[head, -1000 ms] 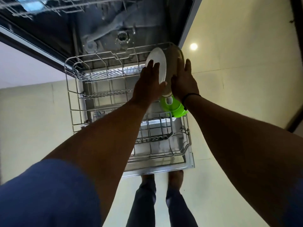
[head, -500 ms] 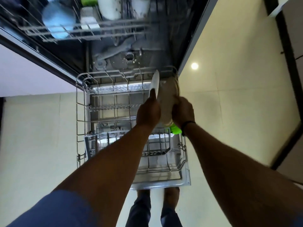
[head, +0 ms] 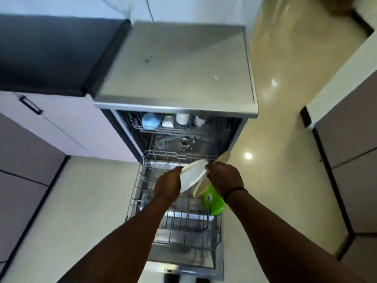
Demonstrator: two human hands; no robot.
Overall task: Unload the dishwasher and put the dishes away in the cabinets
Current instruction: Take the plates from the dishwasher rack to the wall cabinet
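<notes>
The dishwasher (head: 177, 64) stands open with its lower rack (head: 183, 223) pulled out over the door. My left hand (head: 168, 185) grips a white plate (head: 192, 175) by its lower left edge, lifted above the rack and tilted. My right hand (head: 225, 177) holds a beige plate (head: 223, 158) just right of the white one; most of that plate is hidden behind my hand. A green bowl (head: 213, 202) sits in the rack below my right wrist. The upper rack (head: 171, 128) inside carries a blue cup (head: 151, 120) and white cups (head: 182, 118).
White cabinet fronts with a dark handle (head: 30, 105) stand to the left under a dark countertop (head: 53, 52). Glossy tiled floor (head: 285, 139) runs along the right, bounded by grey cabinets (head: 350, 139). My feet show under the door's near edge.
Both hands have lifted the two plates up out of the rack's tines and tilted them. My head has risen, so the dishwasher's top and the counter have come into view.
</notes>
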